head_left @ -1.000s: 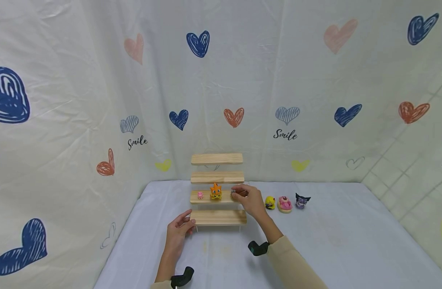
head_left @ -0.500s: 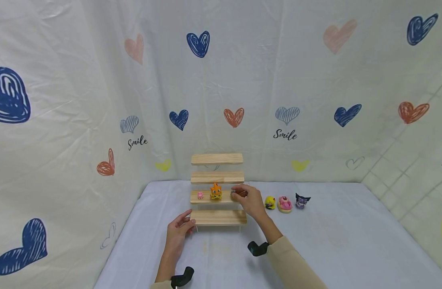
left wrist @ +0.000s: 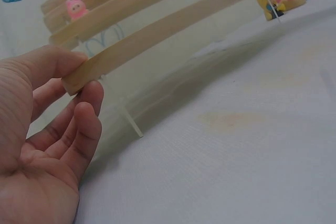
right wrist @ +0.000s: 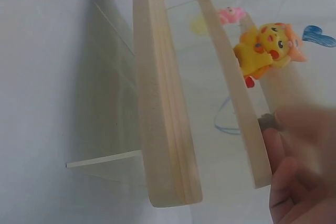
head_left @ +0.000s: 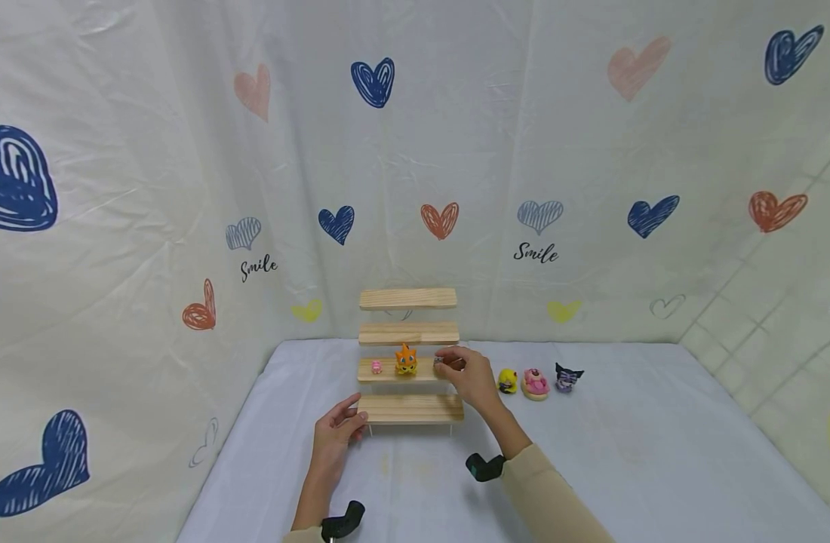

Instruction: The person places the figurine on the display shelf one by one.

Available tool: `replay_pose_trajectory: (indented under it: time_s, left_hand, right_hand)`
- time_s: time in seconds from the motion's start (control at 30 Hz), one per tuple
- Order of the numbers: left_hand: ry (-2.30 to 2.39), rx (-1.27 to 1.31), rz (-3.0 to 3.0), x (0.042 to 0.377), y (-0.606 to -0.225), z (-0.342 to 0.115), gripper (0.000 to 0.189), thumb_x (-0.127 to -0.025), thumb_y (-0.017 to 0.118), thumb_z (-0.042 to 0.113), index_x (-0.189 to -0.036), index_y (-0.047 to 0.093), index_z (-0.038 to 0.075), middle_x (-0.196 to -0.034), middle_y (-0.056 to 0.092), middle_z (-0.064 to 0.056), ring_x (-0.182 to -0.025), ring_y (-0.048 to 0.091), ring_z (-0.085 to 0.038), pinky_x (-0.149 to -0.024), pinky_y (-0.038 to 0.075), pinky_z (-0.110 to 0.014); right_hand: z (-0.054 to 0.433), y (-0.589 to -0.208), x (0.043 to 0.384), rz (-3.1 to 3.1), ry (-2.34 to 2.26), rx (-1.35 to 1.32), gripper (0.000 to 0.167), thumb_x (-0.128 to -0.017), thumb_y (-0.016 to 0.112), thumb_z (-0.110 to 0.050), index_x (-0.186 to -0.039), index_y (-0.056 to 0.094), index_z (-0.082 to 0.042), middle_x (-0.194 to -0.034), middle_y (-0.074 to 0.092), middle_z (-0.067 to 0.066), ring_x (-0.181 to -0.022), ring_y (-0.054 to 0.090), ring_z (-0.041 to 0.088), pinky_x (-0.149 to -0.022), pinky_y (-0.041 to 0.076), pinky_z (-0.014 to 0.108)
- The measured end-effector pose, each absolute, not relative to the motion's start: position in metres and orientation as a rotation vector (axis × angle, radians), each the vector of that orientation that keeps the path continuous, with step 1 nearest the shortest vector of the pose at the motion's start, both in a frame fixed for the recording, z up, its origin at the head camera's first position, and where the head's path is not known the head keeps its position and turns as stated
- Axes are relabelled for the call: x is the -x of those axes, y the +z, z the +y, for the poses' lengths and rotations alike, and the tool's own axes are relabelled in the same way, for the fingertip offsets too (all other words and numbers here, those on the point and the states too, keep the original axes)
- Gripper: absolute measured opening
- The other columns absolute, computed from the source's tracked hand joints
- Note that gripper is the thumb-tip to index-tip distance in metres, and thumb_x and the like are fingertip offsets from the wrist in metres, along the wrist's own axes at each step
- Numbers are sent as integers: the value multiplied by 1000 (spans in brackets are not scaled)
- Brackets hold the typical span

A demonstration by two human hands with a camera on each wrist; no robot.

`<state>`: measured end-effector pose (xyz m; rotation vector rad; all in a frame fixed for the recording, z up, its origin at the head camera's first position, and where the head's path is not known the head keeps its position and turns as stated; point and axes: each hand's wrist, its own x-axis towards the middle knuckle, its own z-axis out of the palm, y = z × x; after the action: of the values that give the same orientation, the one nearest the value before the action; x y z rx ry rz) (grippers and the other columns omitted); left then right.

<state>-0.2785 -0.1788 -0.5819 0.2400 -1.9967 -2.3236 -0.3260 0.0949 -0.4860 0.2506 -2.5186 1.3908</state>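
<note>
A tiered wooden display shelf [head_left: 410,409] with clear supports stands on the table. My left hand [head_left: 332,434] grips the left end of its lowest board, thumb above and fingertips beneath in the left wrist view. At the right end of the second board from the bottom, my right hand [head_left: 471,377] pinches a small grey figurine [right wrist: 268,121], mostly hidden by the fingers. On that same board sit a tiny pink figurine [head_left: 376,367] at the left and a yellow figurine with an orange hood [head_left: 406,362] in the middle.
Right of the shelf, on the white-covered table [head_left: 632,452], stand a yellow figurine [head_left: 507,381], a pink figurine on a tan base [head_left: 535,385] and a purple-and-black figurine [head_left: 567,378]. A heart-printed curtain [head_left: 483,151] hangs behind.
</note>
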Motion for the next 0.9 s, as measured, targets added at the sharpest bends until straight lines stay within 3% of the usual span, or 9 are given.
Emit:
replay_pose_trajectory:
  time_s: [0.6, 0.9]
  left_hand:
    - [-2316, -242, -2001, 280, -583, -178, 54, -84, 84, 13, -135, 66, 11, -104, 70, -6, -79, 69, -18, -65, 56, -25]
    - [-2315, -226, -1996, 279, -582, -179, 54, -84, 83, 13, -135, 66, 10, -105, 69, -7, -78, 68, -16, -65, 55, -25]
  right_hand:
    - [102, -479, 321, -2554, 1438, -262, 30, -91, 79, -21, -119, 74, -11, -103, 73, 7, -90, 69, 21, -80, 60, 38]
    - [116, -478, 313, -2533, 1462, -213, 22, -91, 78, -18, -113, 75, -12, -104, 73, 8, -86, 68, 20, -72, 56, 29]
